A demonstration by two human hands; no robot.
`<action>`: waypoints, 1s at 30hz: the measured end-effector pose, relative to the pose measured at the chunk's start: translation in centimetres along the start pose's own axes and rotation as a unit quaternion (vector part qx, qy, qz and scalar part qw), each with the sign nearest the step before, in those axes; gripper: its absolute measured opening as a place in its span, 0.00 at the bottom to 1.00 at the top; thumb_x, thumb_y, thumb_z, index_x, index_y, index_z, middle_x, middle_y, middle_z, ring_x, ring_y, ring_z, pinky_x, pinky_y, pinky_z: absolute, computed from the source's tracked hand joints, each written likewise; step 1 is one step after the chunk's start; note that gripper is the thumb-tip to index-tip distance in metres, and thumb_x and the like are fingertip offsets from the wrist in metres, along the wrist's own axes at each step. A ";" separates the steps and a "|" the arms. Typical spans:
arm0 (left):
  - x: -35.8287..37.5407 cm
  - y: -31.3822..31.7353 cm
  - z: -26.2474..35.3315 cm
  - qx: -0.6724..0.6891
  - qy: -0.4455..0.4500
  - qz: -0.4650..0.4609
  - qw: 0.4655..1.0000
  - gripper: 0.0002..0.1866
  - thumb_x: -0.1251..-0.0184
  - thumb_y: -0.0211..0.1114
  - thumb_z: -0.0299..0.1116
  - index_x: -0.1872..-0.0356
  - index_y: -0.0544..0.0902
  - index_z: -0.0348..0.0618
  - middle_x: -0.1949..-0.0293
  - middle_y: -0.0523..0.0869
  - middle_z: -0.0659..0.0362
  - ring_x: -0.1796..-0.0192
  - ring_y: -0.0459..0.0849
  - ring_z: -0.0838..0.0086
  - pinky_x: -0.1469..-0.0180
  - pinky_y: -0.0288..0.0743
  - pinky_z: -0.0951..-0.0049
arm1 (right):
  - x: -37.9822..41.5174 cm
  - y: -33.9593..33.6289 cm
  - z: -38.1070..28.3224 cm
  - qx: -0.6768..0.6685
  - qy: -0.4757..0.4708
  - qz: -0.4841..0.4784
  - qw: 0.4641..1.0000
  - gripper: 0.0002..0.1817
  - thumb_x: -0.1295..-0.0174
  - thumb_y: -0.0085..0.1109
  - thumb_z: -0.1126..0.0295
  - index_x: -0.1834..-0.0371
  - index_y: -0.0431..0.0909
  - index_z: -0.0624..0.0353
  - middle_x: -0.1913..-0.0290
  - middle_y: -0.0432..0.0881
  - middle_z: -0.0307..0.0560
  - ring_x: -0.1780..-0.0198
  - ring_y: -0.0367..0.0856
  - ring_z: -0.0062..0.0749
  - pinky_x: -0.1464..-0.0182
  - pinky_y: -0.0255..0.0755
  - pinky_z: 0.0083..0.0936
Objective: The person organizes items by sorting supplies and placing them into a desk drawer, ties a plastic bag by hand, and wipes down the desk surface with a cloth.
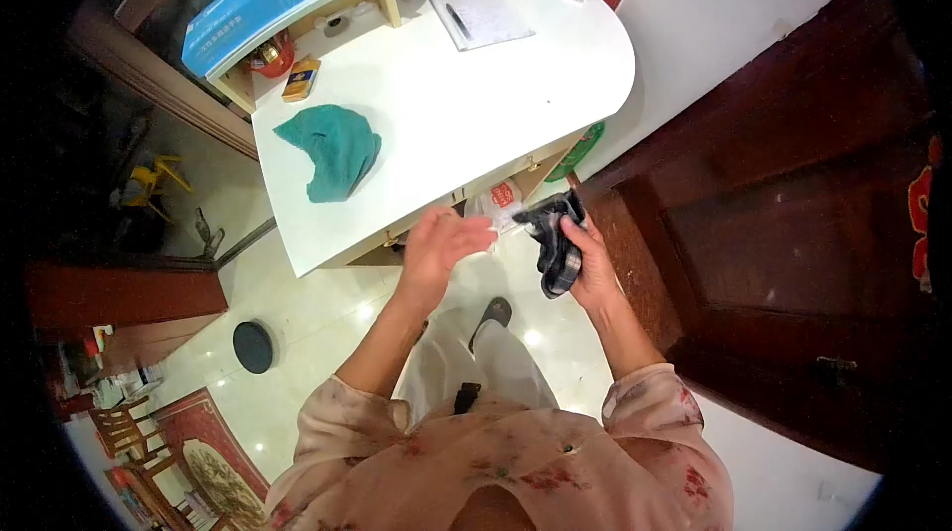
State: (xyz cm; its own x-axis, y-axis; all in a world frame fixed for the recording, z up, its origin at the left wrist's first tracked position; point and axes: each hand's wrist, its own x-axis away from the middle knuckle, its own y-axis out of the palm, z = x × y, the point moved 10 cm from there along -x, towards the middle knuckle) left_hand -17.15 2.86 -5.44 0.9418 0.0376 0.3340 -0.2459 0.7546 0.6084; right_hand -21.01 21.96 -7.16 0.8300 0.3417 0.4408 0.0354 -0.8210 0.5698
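My right hand is closed around a bunched dark checked cloth, with the thumb lying on top of it. The bundle hangs in front of the desk's near edge, and its inner folds are hidden. To the left of it, apart from the cloth, my left hand is held with its fingers stretched out and nothing in them. A crumpled green cloth lies on the white desk, beyond my left hand.
Under the desktop is an open compartment with a white plastic bag. A blue box sits on the raised shelf, near a yellow packet. A notebook with a pen lies at the back. A dark wooden door stands right; a round black object is on the floor.
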 end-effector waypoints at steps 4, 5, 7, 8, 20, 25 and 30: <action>1.8 -0.9 -6.6 -0.277 -0.003 -0.045 0.960 0.13 0.34 0.65 0.35 0.57 0.73 0.41 0.67 0.80 0.60 0.59 0.80 0.76 0.57 0.77 0.73 | 1.2 3.8 5.6 -0.049 0.061 -0.062 0.995 0.22 0.33 0.56 0.65 0.38 0.69 0.57 0.52 0.80 0.43 0.51 0.80 0.29 0.47 0.76 0.28; 3.4 -1.7 -6.1 -0.388 0.020 -0.037 0.921 0.14 0.35 0.66 0.33 0.54 0.74 0.39 0.63 0.80 0.60 0.66 0.79 0.77 0.61 0.75 0.73 | 0.9 3.4 7.6 0.115 0.030 -0.055 0.991 0.26 0.36 0.58 0.71 0.33 0.66 0.54 0.51 0.79 0.42 0.49 0.77 0.26 0.47 0.73 0.26; 4.2 -8.2 -11.3 -0.439 -0.039 -0.048 0.896 0.10 0.35 0.65 0.32 0.58 0.77 0.39 0.67 0.79 0.62 0.68 0.77 0.78 0.65 0.74 0.76 | 1.0 1.8 11.1 0.288 0.045 -0.038 0.956 0.31 0.39 0.59 0.78 0.31 0.65 0.48 0.51 0.77 0.39 0.49 0.75 0.25 0.49 0.72 0.25; 5.6 -10.1 -11.5 -0.333 -0.058 -0.028 0.941 0.08 0.35 0.65 0.32 0.62 0.77 0.40 0.70 0.79 0.62 0.69 0.78 0.78 0.65 0.74 0.76 | 1.5 0.5 12.1 0.266 0.082 0.013 0.960 0.33 0.44 0.57 0.82 0.34 0.68 0.45 0.46 0.75 0.45 0.48 0.77 0.34 0.49 0.73 0.28; 26.1 -35.1 -22.3 -0.840 -0.194 -0.161 0.481 0.18 0.32 0.55 0.48 0.59 0.84 0.44 0.57 0.84 0.56 0.56 0.84 0.62 0.52 0.79 0.60 | 10.3 -17.8 35.8 0.849 0.218 -0.124 0.465 0.14 0.41 0.54 0.63 0.54 0.79 0.56 0.59 0.84 0.52 0.58 0.85 0.48 0.58 0.79 0.45; 27.2 -37.7 -27.9 -0.712 -0.212 -0.176 0.646 0.15 0.32 0.58 0.41 0.54 0.81 0.41 0.51 0.82 0.53 0.54 0.83 0.58 0.49 0.78 0.61 | 16.8 -19.2 44.4 0.812 0.141 -0.311 0.474 0.13 0.46 0.61 0.59 0.60 0.82 0.51 0.59 0.81 0.55 0.59 0.84 0.50 0.60 0.78 0.45; 33.5 -40.7 -33.4 -0.694 -0.143 -0.351 0.613 0.11 0.32 0.59 0.31 0.52 0.79 0.41 0.54 0.83 0.53 0.48 0.80 0.62 0.49 0.75 0.62 | 18.4 -21.7 40.6 0.721 0.290 -0.365 0.512 0.14 0.45 0.60 0.60 0.63 0.83 0.59 0.66 0.83 0.58 0.64 0.84 0.48 0.60 0.77 0.42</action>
State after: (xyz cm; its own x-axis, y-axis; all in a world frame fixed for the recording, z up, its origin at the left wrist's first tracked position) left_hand 32.05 -4.72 -43.02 0.5763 -0.5817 0.5741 0.8150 0.3571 -0.4563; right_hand 16.07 27.49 -39.55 0.0114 0.5330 0.8460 0.9403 0.2821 -0.1904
